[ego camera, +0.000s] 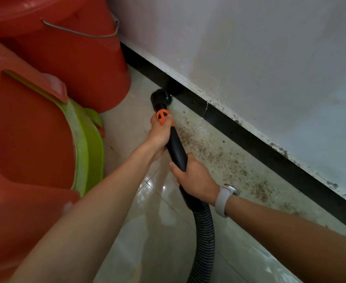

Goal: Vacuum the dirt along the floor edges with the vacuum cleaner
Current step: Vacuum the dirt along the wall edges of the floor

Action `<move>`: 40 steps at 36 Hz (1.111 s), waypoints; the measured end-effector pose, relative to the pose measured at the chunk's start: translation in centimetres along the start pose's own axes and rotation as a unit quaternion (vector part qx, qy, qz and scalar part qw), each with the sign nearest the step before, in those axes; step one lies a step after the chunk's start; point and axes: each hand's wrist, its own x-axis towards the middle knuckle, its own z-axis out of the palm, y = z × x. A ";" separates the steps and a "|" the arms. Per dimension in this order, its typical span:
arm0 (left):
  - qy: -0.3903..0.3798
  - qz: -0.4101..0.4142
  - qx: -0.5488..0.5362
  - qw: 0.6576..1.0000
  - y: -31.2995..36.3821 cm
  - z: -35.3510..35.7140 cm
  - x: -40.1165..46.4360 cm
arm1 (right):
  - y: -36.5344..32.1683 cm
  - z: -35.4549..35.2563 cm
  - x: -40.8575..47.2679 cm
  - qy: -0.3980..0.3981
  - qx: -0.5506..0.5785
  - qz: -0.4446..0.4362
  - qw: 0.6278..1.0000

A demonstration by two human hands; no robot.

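Both forearms reach in from below, beside a red plastic stool [25,139] with a green basin [88,144] at left. Behind stands a red bucket [76,64], crowding the corner. Along the black skirting [249,137] lies speckled dirt [219,158]. Stiff and light, I judge, the vacuum wand [176,148] suits this two-handed hold; its ribbed hose [205,242] bends freely. Left hand [158,135] wraps the orange collar [162,117], right hand [196,178] curls round the wand lower down. Its nozzle [160,97] touches the floor by the skirting.
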 end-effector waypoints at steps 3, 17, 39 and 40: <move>-0.016 -0.010 -0.018 1.000 -0.4 0.0 -1.0 | 0.1 0.0 -1.2 -0.003 -0.001 0.007 1.000; -0.055 -0.023 0.027 0.998 -1.2 3.6 -3.8 | 2.6 -1.8 -4.3 0.022 0.018 0.042 0.999; -0.049 0.014 0.079 0.996 -3.1 5.0 -6.3 | 4.6 -2.6 -7.3 0.003 0.091 0.031 0.995; -0.038 0.030 0.086 0.995 -2.5 4.4 -5.7 | 3.9 -2.2 -6.4 0.007 0.100 0.021 0.995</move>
